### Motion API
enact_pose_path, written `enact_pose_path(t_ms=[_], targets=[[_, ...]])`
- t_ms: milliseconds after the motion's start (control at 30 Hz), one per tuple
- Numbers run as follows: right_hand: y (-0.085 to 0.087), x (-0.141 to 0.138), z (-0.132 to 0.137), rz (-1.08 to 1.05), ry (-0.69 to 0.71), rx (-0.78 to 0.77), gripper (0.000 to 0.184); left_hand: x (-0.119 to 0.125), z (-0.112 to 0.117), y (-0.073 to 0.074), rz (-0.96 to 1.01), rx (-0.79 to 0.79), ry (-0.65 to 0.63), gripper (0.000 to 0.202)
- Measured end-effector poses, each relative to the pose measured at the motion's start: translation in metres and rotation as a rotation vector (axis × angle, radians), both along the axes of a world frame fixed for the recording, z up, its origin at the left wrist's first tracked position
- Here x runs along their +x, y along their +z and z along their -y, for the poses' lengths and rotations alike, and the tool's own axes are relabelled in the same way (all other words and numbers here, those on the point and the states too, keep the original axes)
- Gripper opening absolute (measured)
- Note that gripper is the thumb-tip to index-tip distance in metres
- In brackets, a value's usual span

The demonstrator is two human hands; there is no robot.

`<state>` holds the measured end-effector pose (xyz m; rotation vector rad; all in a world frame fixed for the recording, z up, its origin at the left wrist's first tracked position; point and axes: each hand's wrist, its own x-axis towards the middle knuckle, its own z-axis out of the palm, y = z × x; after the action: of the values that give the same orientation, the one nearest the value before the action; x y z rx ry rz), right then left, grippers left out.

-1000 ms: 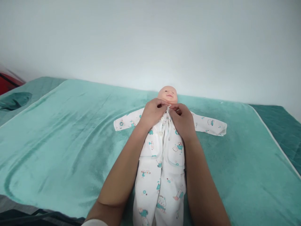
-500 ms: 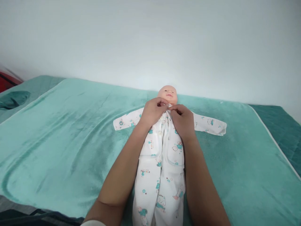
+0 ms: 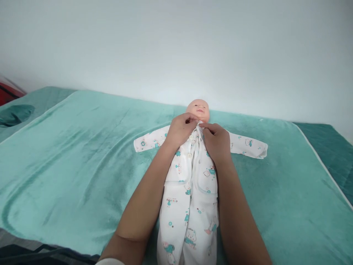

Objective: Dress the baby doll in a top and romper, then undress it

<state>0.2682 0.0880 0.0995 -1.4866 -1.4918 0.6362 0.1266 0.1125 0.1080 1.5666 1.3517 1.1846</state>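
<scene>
A baby doll (image 3: 199, 107) lies on its back, dressed in a white printed baby jacket (image 3: 206, 171) over matching trousers (image 3: 176, 221). Both sleeves stretch out sideways. At the doll's neck, the fingers of my left hand (image 3: 181, 129) pinch the jacket's collar edge. Close beside it, my right hand (image 3: 216, 138) is closed on the other front edge at the neckline. Below my hands the jacket front hangs parted, with a button (image 3: 189, 155) showing on its left edge. My fingertips partly hide the top fastening.
A light green plush blanket (image 3: 68, 165) with a pale border lies under the doll, over a darker green quilted cover (image 3: 325, 147). A white wall (image 3: 176, 48) rises behind. Something red (image 3: 9, 94) stands at the far left.
The view has shifted slightly. Both hands stay at the doll's neckline; my right index finger looks a little straighter along the collar.
</scene>
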Motion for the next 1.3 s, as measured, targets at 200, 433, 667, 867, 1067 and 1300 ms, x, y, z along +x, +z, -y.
enact_pose_path(t_ms=[200,433,667,867,1067,1300], targets=[[-0.002,0.005,-0.005,-0.079,0.043,-0.055,0.028,0.0,0.001,-0.002,0.028,0.034,0.034,0.02],[-0.004,0.007,0.0,-0.018,0.076,0.049,0.027,-0.002,0.016,-0.009,-0.135,0.223,0.003,0.031],[-0.005,0.009,0.019,-0.044,0.2,0.153,0.027,-0.014,0.037,-0.026,-0.16,0.332,-0.025,0.029],[0.0,0.001,0.042,0.052,0.107,0.116,0.03,-0.02,0.053,-0.034,0.056,0.331,-0.015,0.013],[0.029,-0.005,0.058,0.487,0.062,-0.113,0.034,-0.018,0.056,-0.031,0.052,0.263,-0.03,0.003],[0.045,0.011,0.049,0.459,0.292,-0.301,0.038,-0.019,0.059,-0.025,-0.017,0.245,-0.066,0.002]])
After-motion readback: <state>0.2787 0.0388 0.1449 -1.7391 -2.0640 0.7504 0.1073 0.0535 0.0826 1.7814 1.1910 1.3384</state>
